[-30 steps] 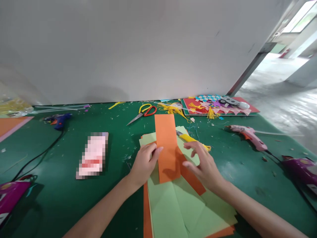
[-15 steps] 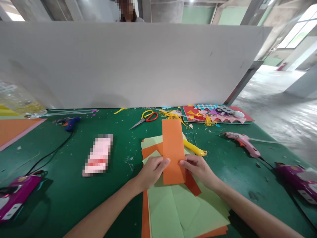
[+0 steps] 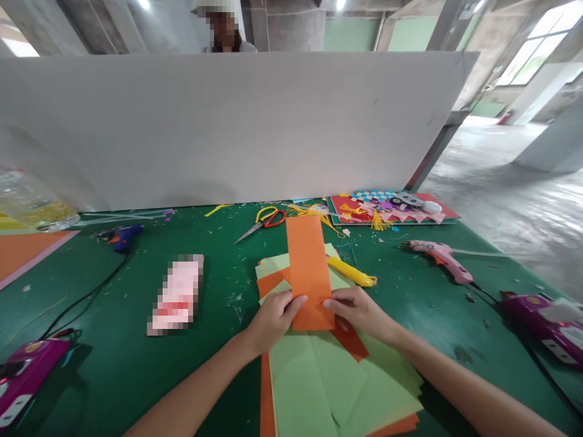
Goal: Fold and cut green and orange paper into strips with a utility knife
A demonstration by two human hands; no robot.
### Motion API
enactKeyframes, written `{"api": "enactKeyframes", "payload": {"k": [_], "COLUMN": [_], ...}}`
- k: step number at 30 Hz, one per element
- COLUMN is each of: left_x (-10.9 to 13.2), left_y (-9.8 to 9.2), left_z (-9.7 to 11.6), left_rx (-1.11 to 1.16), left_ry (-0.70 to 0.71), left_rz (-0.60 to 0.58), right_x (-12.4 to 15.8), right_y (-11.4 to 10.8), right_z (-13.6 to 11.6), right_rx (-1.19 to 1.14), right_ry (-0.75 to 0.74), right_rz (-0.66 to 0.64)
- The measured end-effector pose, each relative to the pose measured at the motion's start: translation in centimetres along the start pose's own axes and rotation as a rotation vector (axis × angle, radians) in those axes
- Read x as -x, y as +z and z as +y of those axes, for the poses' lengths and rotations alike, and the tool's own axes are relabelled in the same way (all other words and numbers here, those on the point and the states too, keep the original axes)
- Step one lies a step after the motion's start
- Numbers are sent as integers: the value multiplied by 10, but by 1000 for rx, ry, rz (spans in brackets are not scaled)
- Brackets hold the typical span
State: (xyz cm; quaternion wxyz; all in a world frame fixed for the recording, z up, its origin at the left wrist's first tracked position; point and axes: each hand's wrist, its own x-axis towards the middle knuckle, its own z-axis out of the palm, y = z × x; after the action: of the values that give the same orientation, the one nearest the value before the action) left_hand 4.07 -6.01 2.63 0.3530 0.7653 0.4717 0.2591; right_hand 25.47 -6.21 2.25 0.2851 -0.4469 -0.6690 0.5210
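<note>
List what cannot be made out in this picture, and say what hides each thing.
Head view:
- Pink flat object: pixelated, so its print is unreadable.
- Paper stack: near end cut by the bottom edge; the orange strip, pinched by left hand and right hand, covers part of it.
- Yellow tool: one end hidden behind the orange strip.
- Purple device: cut by the left edge.

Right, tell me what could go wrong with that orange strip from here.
1. The left hand and right hand pinch only the near end of the orange strip; its far end lies free and could swing askew.
2. The stack of green and orange sheets beneath is fanned unevenly, so it may slide under pressure.
3. The yellow-handled tool lies close beside the right hand; a sideways move could knock it.
</note>
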Motion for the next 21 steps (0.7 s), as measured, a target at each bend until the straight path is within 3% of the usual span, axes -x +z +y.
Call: {"api": "enactKeyframes", "payload": {"k": [3, 6, 16, 21], "left_x": [1, 1, 2, 2], "left_y": [-1, -2, -1, -4], "left_z": [0, -2, -9, -3], "left_rx": [-8, 0, 81, 64], "left_ry": [7, 14, 45, 115], "left_rz": [25, 36, 68, 34], "right_x": [1, -1, -8, -4], "right_y": [0, 0, 1, 12], "right_z": [0, 0, -9, -10], "right_rx": [-10, -2, -73, -130], "right_ry": [80, 90, -44, -69], "right_rz": [-76, -74, 188, 218]}}
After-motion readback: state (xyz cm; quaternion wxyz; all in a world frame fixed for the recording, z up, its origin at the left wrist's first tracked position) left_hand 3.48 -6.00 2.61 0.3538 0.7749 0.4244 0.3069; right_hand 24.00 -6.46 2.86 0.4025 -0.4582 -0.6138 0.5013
